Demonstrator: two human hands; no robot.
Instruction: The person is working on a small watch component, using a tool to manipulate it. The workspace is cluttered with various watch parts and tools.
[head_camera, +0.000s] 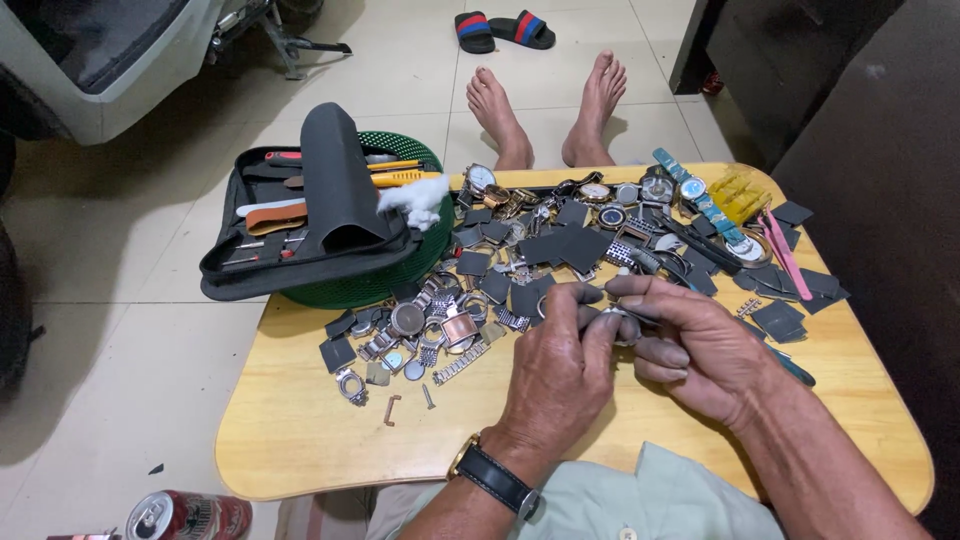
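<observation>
My left hand (555, 375) and my right hand (700, 350) meet over the middle of a low wooden table (300, 440). Together they pinch a small silver metal watch part (622, 318), mostly hidden by the blackened fingertips. My left wrist wears a watch with a black strap (495, 478). Just beyond the hands lies a heap of watches, cases and metal bands (560, 240) mixed with dark grey square pieces (560, 248). A teal-handled tool (795, 368) pokes out from under my right hand.
A black open tool case (300, 215) rests on a green basket (380, 285) at the table's left, with white cotton (415, 197) beside it. My bare feet (545, 105) lie past the table, sandals (503, 30) farther off. A drink can (190, 515) lies on the floor.
</observation>
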